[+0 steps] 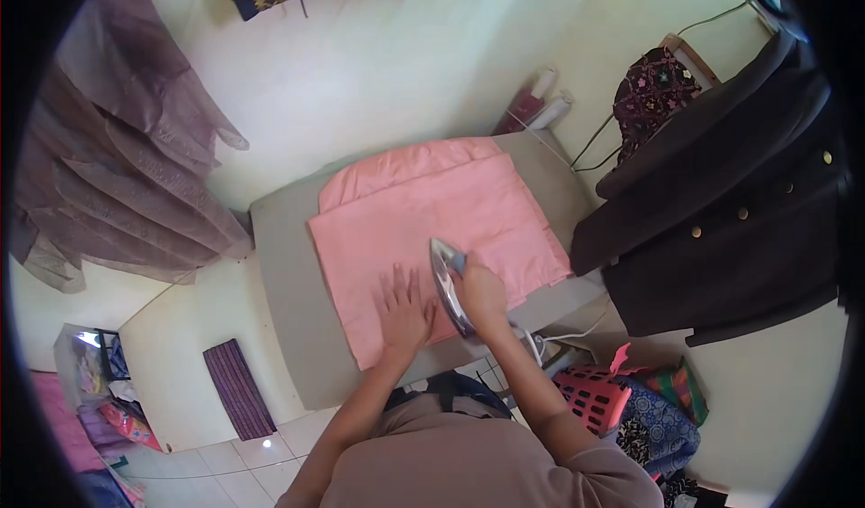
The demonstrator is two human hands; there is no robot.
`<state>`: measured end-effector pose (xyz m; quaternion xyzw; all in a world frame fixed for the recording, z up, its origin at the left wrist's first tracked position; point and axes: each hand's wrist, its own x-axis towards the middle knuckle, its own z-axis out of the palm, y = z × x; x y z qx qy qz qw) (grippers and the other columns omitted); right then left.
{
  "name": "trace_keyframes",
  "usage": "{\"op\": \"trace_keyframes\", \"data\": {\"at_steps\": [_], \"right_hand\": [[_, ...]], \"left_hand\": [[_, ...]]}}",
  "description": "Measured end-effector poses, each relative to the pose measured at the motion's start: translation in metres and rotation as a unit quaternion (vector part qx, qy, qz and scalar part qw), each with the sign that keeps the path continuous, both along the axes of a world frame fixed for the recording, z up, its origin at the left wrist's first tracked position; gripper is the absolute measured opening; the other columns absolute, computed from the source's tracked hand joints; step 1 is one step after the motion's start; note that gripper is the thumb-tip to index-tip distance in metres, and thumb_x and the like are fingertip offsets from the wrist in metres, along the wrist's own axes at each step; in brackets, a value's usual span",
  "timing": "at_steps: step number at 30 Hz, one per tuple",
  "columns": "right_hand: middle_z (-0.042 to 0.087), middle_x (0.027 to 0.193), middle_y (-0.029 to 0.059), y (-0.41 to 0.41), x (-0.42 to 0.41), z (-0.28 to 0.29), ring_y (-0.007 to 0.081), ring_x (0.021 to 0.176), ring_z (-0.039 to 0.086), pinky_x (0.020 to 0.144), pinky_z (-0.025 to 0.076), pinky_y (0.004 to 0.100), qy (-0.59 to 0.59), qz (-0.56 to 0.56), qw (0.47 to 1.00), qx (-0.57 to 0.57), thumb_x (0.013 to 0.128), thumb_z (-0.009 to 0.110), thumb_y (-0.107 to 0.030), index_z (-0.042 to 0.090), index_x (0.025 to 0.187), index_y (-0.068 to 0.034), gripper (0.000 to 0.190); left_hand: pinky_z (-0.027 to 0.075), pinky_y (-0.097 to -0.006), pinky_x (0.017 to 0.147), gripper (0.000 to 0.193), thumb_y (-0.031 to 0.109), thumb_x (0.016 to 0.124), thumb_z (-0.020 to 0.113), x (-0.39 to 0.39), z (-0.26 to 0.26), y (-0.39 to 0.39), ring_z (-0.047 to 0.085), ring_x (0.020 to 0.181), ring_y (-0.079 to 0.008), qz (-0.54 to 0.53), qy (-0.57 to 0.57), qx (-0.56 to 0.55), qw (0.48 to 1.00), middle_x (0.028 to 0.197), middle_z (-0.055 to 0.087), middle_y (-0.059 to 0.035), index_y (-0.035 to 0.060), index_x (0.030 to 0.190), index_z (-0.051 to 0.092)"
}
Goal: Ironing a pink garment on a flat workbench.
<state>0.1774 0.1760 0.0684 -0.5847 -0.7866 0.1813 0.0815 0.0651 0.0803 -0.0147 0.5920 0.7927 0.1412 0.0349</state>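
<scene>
A folded pink cloth [399, 224] lies spread over a grey padded ironing surface [287, 319]. My right hand [481, 293] is closed around the handle of an electric iron [446, 285], whose silver soleplate side shows and whose tip points away from me on the cloth. Left of the iron, my left hand [405, 312] rests palm down on the pink cloth with its fingers spread. From the iron's rear a white cord [574, 337] runs off to the right. The soleplate's underside is hidden.
Purple sheer fabric [135, 170] hangs at the left, a dark garment with gold buttons [716, 237] at the right. Two bottles [540, 106] stand at the surface's far right corner. A pink plastic basket [595, 396] and patterned cloths [659, 427] are at the lower right.
</scene>
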Motion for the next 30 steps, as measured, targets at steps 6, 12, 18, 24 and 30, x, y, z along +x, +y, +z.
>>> {"op": "trace_keyframes", "data": {"at_steps": [6,12,18,24,30], "right_hand": [[0.064,0.079,0.0209,0.119,-0.065,-0.011,0.0367,0.076,0.064,0.066,0.05,0.0458,0.071,-0.012,0.995,0.063,0.085,0.058,-0.027,0.052,0.094,0.001,0.03],[0.064,0.079,0.0208,0.112,-0.037,-0.017,0.0371,0.077,0.064,0.066,0.05,0.0462,0.066,0.046,0.995,0.065,0.083,0.06,-0.024,0.052,0.097,0.001,0.029],[0.063,0.071,0.0211,0.037,0.065,0.004,0.0386,0.07,0.063,0.061,0.049,0.047,-0.001,0.018,1.0,-0.01,0.084,0.06,-0.029,0.05,0.094,0.0,0.032],[0.063,0.07,0.0202,0.095,0.023,-0.008,0.0364,0.067,0.064,0.06,0.05,0.0462,0.013,0.029,0.999,0.041,0.085,0.059,-0.031,0.05,0.093,-0.001,0.032],[0.064,0.08,0.0205,0.17,-0.024,-0.013,0.0367,0.075,0.064,0.067,0.051,0.0457,0.07,0.023,0.995,0.065,0.085,0.059,-0.026,0.051,0.096,0.0,0.03]], "left_hand": [[0.01,-0.0605,0.107,0.069,0.053,0.087,0.043,0.01,0.018,0.007,0.013,0.136,-0.0453,-0.009,-0.016,-0.046,0.999,0.15,0.014,-0.0187,0.0195,0.145,0.025],[0.011,-0.0611,0.106,0.073,0.053,0.085,0.046,0.023,0.019,0.017,0.01,0.137,-0.0452,0.039,0.001,-0.116,0.992,0.151,0.012,-0.0186,0.0163,0.145,0.025],[0.011,-0.0649,0.104,0.077,0.055,0.083,0.049,0.047,0.011,0.035,0.01,0.136,-0.0462,0.095,-0.06,-0.006,0.994,0.151,0.01,-0.0176,0.0151,0.145,0.025],[0.008,-0.0706,0.1,0.076,0.062,0.08,0.049,0.056,0.013,0.038,0.008,0.136,-0.0479,0.049,-0.008,-0.049,0.998,0.151,0.012,-0.0163,0.0229,0.143,0.03],[0.007,-0.0703,0.1,0.065,0.062,0.079,0.051,0.061,0.026,0.044,0.009,0.135,-0.0487,0.051,-0.036,-0.068,0.996,0.151,0.013,-0.0157,0.0391,0.138,0.036]]}}
